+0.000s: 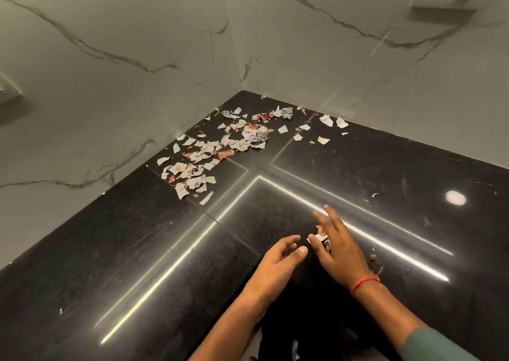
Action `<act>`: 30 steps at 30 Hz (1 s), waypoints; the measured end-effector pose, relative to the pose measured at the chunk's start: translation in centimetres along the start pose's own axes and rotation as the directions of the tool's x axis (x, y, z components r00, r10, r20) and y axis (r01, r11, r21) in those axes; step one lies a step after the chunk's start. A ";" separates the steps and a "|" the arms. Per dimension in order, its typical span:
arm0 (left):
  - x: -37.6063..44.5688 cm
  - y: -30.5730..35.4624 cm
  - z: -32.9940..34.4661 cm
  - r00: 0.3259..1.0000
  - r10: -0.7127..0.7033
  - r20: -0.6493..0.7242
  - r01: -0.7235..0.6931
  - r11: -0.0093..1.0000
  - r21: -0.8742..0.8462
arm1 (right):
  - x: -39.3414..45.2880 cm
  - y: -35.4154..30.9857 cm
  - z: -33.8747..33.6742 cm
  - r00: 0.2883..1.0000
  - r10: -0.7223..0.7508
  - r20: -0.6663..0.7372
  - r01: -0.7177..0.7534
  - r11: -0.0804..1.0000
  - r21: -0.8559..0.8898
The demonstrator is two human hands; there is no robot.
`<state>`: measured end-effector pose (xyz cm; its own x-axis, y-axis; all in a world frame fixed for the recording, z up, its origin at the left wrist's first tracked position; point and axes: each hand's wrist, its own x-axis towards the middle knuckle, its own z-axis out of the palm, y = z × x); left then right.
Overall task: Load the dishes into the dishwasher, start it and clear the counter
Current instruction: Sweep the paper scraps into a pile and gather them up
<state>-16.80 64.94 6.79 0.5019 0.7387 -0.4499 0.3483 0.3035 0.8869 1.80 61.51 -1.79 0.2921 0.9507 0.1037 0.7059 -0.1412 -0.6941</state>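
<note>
Torn paper scraps (214,151) are piled at about 11 o'clock in the black counter's (110,250) corner, left hand (275,261) loosely curled and holding nothing at 6, right hand (336,247) beside it, fingers spread flat over a few scraps (321,235).

Torn paper scraps (220,146) litter corner by walls (137,57); black counter (385,173) elsewhere open, few stray bits.

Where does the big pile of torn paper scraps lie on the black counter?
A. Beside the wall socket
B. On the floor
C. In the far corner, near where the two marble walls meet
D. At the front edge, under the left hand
C: the torn paper scraps spread over the black counter toward its far corner, well beyond both hands.
</note>
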 end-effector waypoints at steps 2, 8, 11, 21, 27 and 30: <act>-0.1 -0.5 -1.3 1.000 0.008 -0.026 -0.008 1.000 -0.007 | -0.1 -0.1 -1.0 0.995 0.006 -0.099 -0.004 1.000 0.018; -0.6 -3.2 -5.3 0.968 0.028 -0.250 -0.040 0.998 -0.044 | -1.5 3.6 -3.8 0.971 0.178 -0.157 -0.192 0.978 -0.081; -0.6 -3.5 -7.4 0.931 0.066 -0.360 -0.090 0.995 -0.051 | -0.7 5.0 -4.4 0.945 0.273 -0.182 -0.302 0.940 -0.160; 3.4 -2.8 -10.8 0.948 0.059 -0.312 -0.075 0.996 -0.042 | 3.8 1.6 0.6 0.960 0.262 -0.099 -0.278 0.861 -0.425; 7.0 -2.9 -16.2 0.866 0.072 -0.495 -0.104 0.994 -0.037 | 4.1 1.7 0.3 0.943 0.229 -0.244 -0.282 0.936 -0.211; 9.4 -3.3 -20.7 0.802 0.140 -0.581 -0.074 0.988 0.136 | 4.1 1.5 0.4 0.936 0.225 -0.272 -0.283 0.939 -0.196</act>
<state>-29.65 83.36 1.82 -0.0084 0.9845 -0.1753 0.4146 0.1629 0.8953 3.77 65.32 -2.73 0.6077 0.7826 0.1350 0.7068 -0.4554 -0.5413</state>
